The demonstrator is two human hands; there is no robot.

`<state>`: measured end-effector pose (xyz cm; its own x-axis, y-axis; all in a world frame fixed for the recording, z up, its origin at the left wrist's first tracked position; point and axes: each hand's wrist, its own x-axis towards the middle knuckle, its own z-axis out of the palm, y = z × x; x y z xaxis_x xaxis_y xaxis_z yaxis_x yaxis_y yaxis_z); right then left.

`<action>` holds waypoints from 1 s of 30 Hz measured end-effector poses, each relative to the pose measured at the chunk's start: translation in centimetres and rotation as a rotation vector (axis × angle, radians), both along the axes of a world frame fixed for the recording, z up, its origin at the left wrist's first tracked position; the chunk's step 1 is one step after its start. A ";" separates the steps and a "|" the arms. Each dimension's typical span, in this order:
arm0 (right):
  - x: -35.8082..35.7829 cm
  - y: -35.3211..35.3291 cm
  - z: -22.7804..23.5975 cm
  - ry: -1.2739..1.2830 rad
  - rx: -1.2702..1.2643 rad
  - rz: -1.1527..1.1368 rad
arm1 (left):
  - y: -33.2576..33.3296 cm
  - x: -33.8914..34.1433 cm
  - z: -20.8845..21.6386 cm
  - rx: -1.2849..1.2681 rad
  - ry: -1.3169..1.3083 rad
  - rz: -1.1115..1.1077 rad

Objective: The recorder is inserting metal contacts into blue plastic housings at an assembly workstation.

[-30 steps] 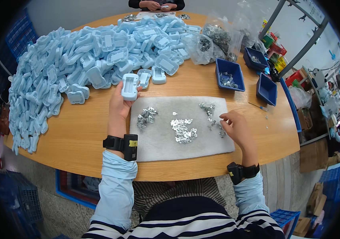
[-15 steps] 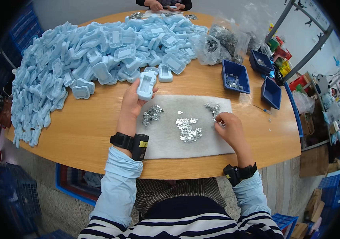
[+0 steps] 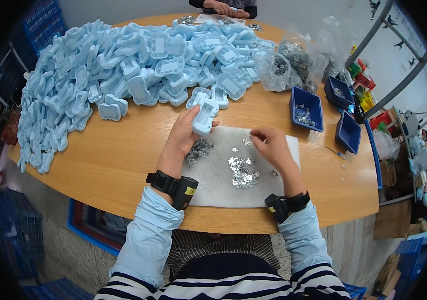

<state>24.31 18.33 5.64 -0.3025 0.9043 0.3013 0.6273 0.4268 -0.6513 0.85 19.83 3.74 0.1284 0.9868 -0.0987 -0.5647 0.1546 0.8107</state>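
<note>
My left hand (image 3: 182,134) holds a light blue plastic housing (image 3: 204,116) upright above the far left edge of a white cloth mat (image 3: 213,185). My right hand (image 3: 272,143) hovers over the mat with thumb and forefinger pinched together near small silver metal clips (image 3: 242,171); whether a clip sits between the fingertips is too small to tell. A second heap of clips (image 3: 199,149) lies just under my left hand. Both wrists wear black bands.
A large pile of light blue housings (image 3: 123,65) covers the far left of the round wooden table (image 3: 118,165). Clear bags of metal parts (image 3: 293,62) and three blue bins (image 3: 306,109) stand at the right. Another person's hands (image 3: 223,7) work at the far edge.
My left hand has drawn the blue housing toward me and to the right. My right hand moved left across the mat, its fingers pinched near the clips.
</note>
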 end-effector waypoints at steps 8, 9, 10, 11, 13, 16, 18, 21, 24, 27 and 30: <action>0.3 1.0 0.1 -0.174 -0.253 -0.027 | -0.5 1.4 0.3 -0.063 -0.004 -0.083; 0.0 0.8 -0.2 -0.204 -0.235 -0.057 | -0.5 1.4 0.1 -0.074 0.007 -0.098; -0.1 0.8 -0.3 -0.200 -0.238 -0.049 | -0.6 1.5 0.0 -0.084 0.018 -0.114; -0.1 0.8 -0.4 -0.188 -0.236 -0.047 | -0.7 1.8 0.2 -0.086 0.022 -0.109; 0.0 0.8 -0.4 -0.173 -0.233 -0.040 | -1.0 2.5 0.7 -0.063 0.008 -0.132; 0.2 0.7 -0.5 -0.112 -0.235 -0.028 | -1.4 3.1 1.1 -0.124 0.032 -0.196; 0.4 0.7 -0.2 0.088 -0.256 -0.012 | -1.8 3.7 1.0 -0.134 0.021 -0.206; 0.3 0.5 0.5 0.291 -0.189 -0.032 | -2.1 4.6 0.5 -0.101 0.055 -0.268; -0.8 -0.7 1.9 0.265 -0.101 0.041 | -2.8 5.5 0.5 -0.097 0.105 -0.259; -1.2 -0.6 1.0 0.175 0.096 0.059 | -3.2 6.0 0.8 -0.078 0.145 -0.281; -1.3 -0.9 1.0 0.063 0.243 0.059 | -3.6 6.5 0.8 -0.063 0.203 -0.275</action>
